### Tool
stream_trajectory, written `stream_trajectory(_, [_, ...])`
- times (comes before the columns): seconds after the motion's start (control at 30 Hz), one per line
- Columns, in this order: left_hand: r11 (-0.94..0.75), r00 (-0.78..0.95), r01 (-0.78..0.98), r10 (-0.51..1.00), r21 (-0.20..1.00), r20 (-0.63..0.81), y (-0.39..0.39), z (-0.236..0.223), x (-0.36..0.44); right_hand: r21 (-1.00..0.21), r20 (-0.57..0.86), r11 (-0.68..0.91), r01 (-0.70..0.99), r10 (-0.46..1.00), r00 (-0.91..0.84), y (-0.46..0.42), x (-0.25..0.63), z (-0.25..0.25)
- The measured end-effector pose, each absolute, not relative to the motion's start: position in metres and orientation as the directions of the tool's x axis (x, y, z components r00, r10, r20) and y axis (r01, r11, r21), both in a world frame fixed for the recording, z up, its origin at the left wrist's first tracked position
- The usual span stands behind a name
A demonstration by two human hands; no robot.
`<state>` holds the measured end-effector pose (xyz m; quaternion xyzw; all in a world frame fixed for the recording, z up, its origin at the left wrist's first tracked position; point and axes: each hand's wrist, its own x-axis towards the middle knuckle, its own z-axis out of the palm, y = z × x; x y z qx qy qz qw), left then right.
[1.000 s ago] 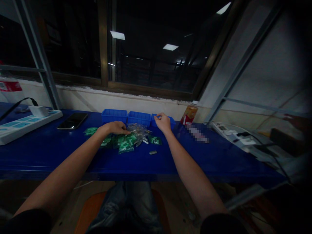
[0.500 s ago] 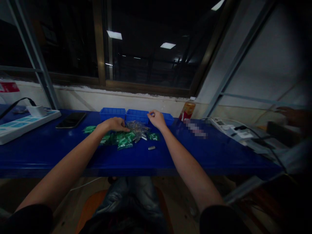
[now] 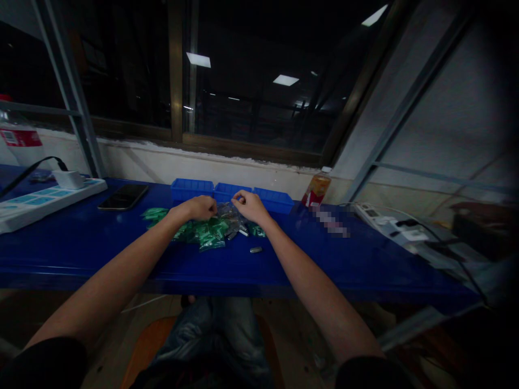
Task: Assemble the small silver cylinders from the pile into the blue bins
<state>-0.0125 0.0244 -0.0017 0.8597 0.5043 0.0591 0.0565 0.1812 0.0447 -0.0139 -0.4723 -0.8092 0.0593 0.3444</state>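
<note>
My left hand (image 3: 203,207) hovers at the left side of a heap of clear plastic bags (image 3: 227,212), its fingers curled together. My right hand (image 3: 248,204) faces it from the other side, thumb and fingers pinched. Whatever either hand grips is too small or too dark to make out. Under and in front of my hands lie several small bags with green contents (image 3: 211,233). Small silvery metal cylinders lie at the heap's front edge, and one metal cylinder (image 3: 255,250) rests apart on the blue table (image 3: 308,254).
Three blue bins, such as the right-hand bin (image 3: 273,200), stand along the wall behind my hands. To the left are a phone (image 3: 124,197) and a white power strip (image 3: 52,201). A drink bottle (image 3: 316,189) and another power strip (image 3: 389,224) are on the right.
My right hand has moved left and slightly down from the bins toward my left hand. My left hand has closed up more. The view has shifted a little.
</note>
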Motion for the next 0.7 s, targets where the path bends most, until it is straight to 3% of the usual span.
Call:
stream_trajectory(0.1, [-0.494, 0.478, 0.856, 0.868, 0.149, 0.133, 0.0252, -0.0024, -0.0119, -0.409, 0.494, 0.585, 0.7, 0.787, -0.369, 0.04, 0.1748, -0.0145])
stream_trajectory(0.27, [-0.437, 0.447, 0.873, 0.895, 0.215, 0.004, 0.0202, 0.0011, -0.0142, -0.399, 0.488, 0.607, 0.687, 0.775, -0.402, 0.0398, 0.1733, -0.0171])
stream_trajectory(0.4, [-0.449, 0.458, 0.88, 0.888, 0.155, -0.032, 0.0179, 0.0016, -0.0143, -0.406, 0.482, 0.605, 0.686, 0.779, -0.401, 0.0389, 0.1734, -0.0165])
stream_trajectory(0.5, [-0.453, 0.453, 0.88, 0.891, 0.141, 0.03, 0.0213, -0.0015, -0.0142, -0.402, 0.484, 0.606, 0.687, 0.777, -0.402, 0.0378, 0.1726, -0.0157])
stream_trajectory(0.7, [-0.473, 0.421, 0.845, 0.876, 0.25, 0.234, 0.0271, -0.003, -0.0111, -0.394, 0.488, 0.634, 0.665, 0.758, -0.433, 0.035, 0.1696, -0.015])
